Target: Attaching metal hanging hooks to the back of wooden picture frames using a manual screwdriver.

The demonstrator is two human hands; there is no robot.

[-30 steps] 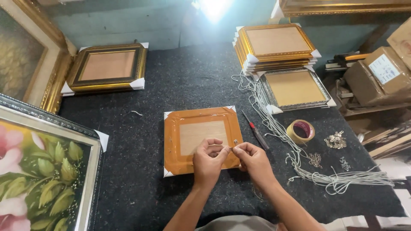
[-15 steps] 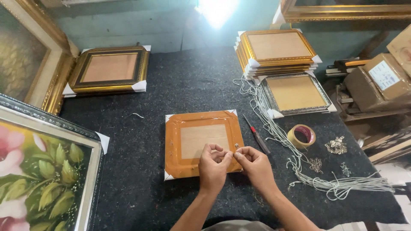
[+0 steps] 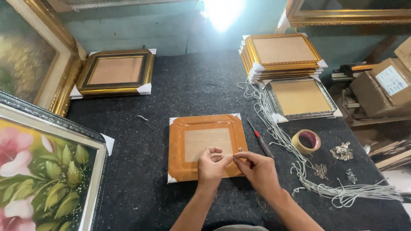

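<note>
An orange-backed picture frame [image 3: 188, 132] lies face down in the middle of the dark felt table [image 3: 141, 171]. Both hands hover over its near right edge. My left hand [image 3: 211, 169] and my right hand [image 3: 257, 169] meet fingertip to fingertip, pinching a thin pale string between them next to a small metal hanger ring [image 3: 240, 149] on the frame's back. What lies under the fingers is hidden.
A red-handled screwdriver [image 3: 260, 141], a bundle of grey strings [image 3: 299, 171], a tape roll [image 3: 306, 141] and small metal hangers [image 3: 341, 152] lie to the right. Stacked gold frames [image 3: 280, 53] and a silver frame [image 3: 299, 98] sit behind; a dark-gold frame [image 3: 114, 72] and flower painting [image 3: 38, 171] left.
Both hands stay pinched together over the frame's near right edge, with only small finger movements; the view has shifted slightly.
</note>
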